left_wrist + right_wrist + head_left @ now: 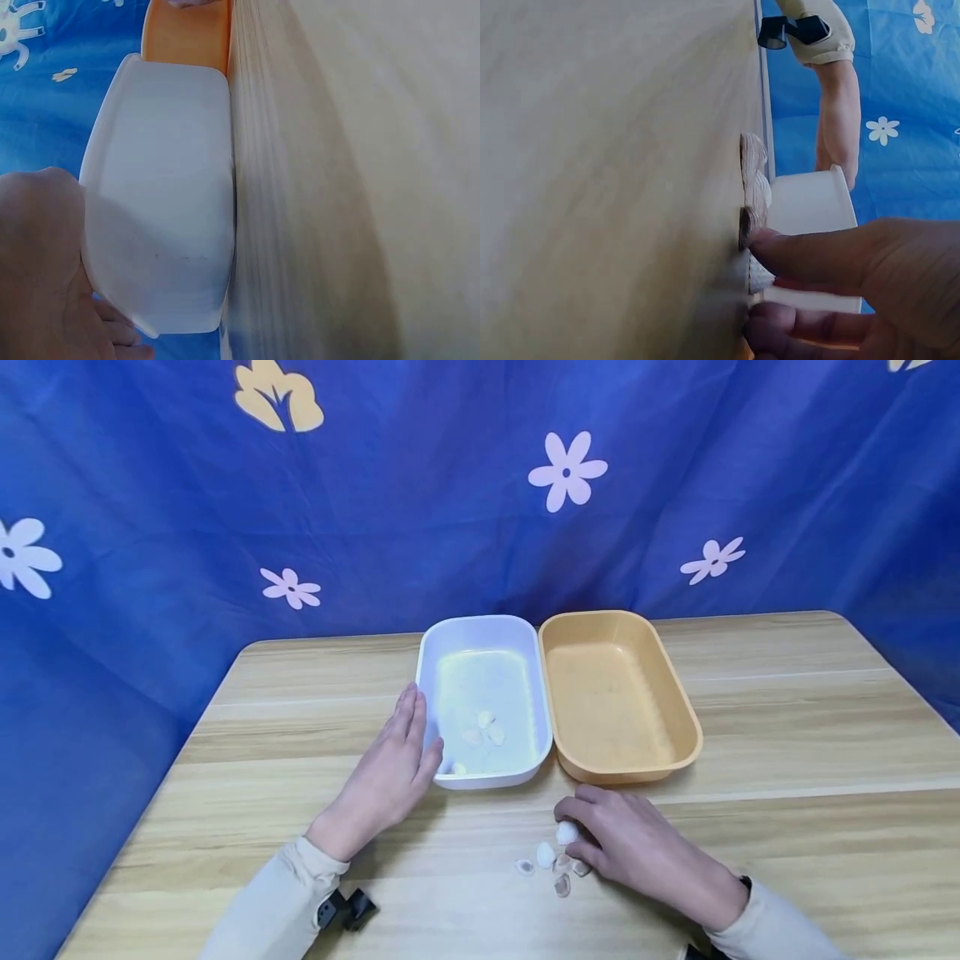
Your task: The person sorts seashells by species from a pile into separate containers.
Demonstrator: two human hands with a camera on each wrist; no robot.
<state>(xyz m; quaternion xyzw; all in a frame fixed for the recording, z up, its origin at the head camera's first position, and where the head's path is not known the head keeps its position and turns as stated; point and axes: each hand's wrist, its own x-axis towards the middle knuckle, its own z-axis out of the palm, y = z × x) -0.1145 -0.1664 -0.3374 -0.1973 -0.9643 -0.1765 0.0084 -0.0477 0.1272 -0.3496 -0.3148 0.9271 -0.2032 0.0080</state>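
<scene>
The left hand (390, 768) lies with straight fingers against the left side of the white bin (489, 781); in the left wrist view that hand (45, 262) touches the bin's rim. Several pale shells (496, 734) lie inside this bin. Just in front of the orange bin (626, 774), the right hand (637, 843) has its thumb and fingers curled round a white shell (567, 833). The right wrist view shows this ribbed shell (760, 276) by the thumb. Another white shell (546, 855) and several brownish shells (562, 885) lie on the table beside the hand.
Both bins stand side by side at the back of the wooden table (787, 718). Behind it hangs a blue curtain (420, 510) with flowers. A black device (348, 910) is strapped at the left wrist.
</scene>
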